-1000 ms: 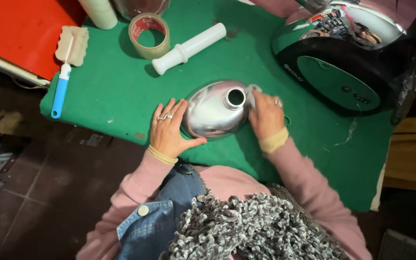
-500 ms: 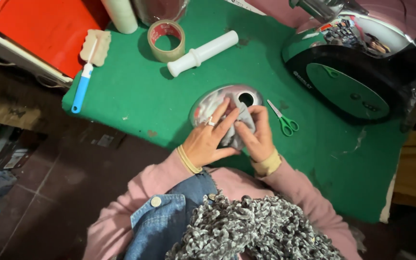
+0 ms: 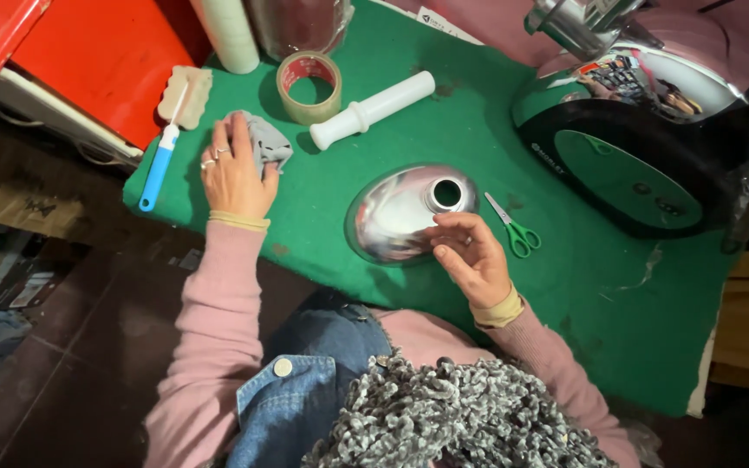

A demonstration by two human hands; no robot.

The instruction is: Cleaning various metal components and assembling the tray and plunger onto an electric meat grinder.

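Nearest you, your right hand [image 3: 472, 260] rests loosely curled with its fingertips on the near edge of the polished, dome-shaped steel funnel tray [image 3: 400, 212], which lies mouth-down on the green felt table cover [image 3: 582, 321]. Judge that tray as stiff, fairly light and slippery; steady it by the rim or the round neck opening rather than the curved flank. Just beyond it lie the small green-handled scissors [image 3: 516, 232]. Farther left, your left hand [image 3: 234, 173] lies flat, pressing a soft, crumpled grey cloth [image 3: 263, 143] against the cover. Beyond are a roll of brown packing tape [image 3: 309, 87] and a white plastic pusher [image 3: 373, 109].
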